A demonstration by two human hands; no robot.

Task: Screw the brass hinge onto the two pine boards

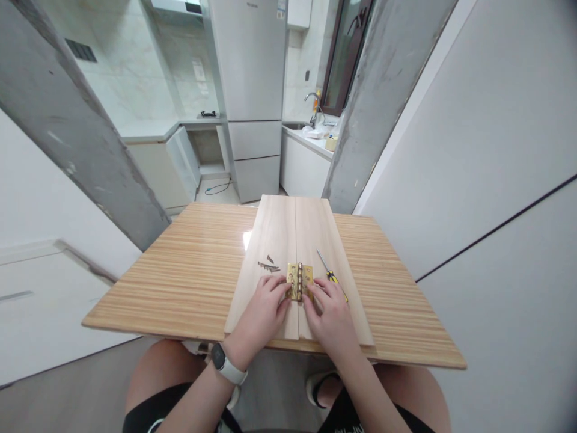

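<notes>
With left grip (265, 302) and right grip (331, 305) pinching a brass-toned butt hinge (300, 284), best aligned with barrel (300, 273) along board seam (296, 234).

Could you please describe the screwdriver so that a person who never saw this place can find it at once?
On the striped wooden table lie two pale boards, side by side. On the right-hand board, partly hidden by the right hand, lies the screwdriver. Unlike the brass-coloured hinge and the small screws, it has a yellow-and-black handle and a slim metal shaft.
</notes>
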